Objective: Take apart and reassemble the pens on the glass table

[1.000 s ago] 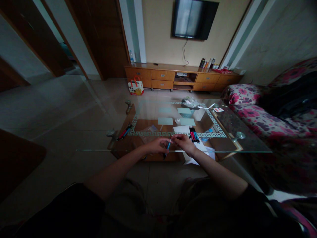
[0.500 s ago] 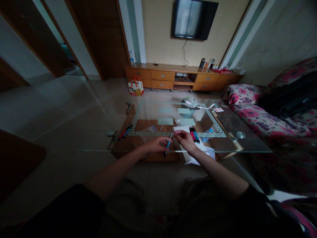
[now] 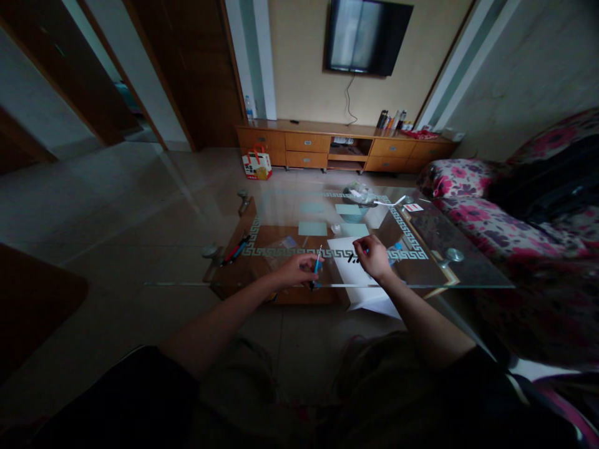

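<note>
head view: the left hand [image 3: 298,269] is hovering at the near edge of the glass table [image 3: 468,265], its thumb and fingers gripping the pen [image 3: 317,265]. the pen is tilting in that grip, its thin pale tip pointing between 12 and 1 o'clock and its dark end between 6 and 7 o'clock. the right hand [image 3: 373,257] is hanging well apart from the pen, at about 3 o'clock from the left hand, over the paper [image 3: 349,277]. its fingers are curling inward with the thumb close to the forefinger; i cannot tell whether they are gripping anything.

small black pieces [image 3: 354,258] are showing against the paper, just beside the right hand at 9 o'clock, too small to make out. between 9 and 10 o'clock from the left hand, other pens [image 3: 235,251], red and blue among them, are lying together. between 1 and 2 o'clock from it, a basket [image 3: 350,217] is holding clear plastic [image 3: 359,192]. a card [image 3: 413,207] is lying between 1 and 2 o'clock from the right hand. beyond the table at 12 o'clock, the cabinet [image 3: 306,143] is standing below the tv [image 3: 369,37]. the sofa [image 3: 491,215] is standing between 2 and 3 o'clock from the table.
</note>
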{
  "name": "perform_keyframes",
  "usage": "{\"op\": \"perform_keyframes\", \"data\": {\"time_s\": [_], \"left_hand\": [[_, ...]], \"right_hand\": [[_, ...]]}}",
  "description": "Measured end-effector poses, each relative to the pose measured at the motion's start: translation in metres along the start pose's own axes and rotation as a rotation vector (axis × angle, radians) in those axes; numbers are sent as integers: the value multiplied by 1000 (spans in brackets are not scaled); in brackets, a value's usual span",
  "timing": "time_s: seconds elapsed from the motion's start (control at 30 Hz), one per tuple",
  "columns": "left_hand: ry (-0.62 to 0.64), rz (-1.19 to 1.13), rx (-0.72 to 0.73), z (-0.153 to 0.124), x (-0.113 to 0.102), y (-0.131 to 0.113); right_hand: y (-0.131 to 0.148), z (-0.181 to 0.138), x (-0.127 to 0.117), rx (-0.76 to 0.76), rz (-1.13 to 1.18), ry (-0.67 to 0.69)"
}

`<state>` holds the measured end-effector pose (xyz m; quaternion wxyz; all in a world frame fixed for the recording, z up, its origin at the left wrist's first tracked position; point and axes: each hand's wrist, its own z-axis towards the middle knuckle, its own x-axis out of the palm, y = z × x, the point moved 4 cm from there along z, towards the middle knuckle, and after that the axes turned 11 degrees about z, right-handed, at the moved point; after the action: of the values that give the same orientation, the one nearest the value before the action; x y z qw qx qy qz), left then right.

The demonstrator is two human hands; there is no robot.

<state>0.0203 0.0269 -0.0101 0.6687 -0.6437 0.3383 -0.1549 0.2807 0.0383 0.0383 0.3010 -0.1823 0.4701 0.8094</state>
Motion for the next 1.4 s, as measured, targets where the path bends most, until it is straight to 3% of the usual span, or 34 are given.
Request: {"op": "perform_keyframes", "data": {"time_s": [0.37, 0.6, 0.83, 1.2, 1.4], "left_hand": [[-24, -14, -18, -2, 0, -5], [-30, -17, -30, -2, 0, -5], [-17, -8, -28, -2, 0, -4], [-30, -6, -32, -2, 0, -6], [-28, -7, -32, -2, -1, -4]], "right_hand": [[-4, -4, 8, -1, -119, 146], [-1, -10, 14, 91, -320, 233], [0, -11, 16, 91, -306, 286], [-2, -11, 18, 58, -274, 292], [8, -9, 16, 22, -251, 217]]}}
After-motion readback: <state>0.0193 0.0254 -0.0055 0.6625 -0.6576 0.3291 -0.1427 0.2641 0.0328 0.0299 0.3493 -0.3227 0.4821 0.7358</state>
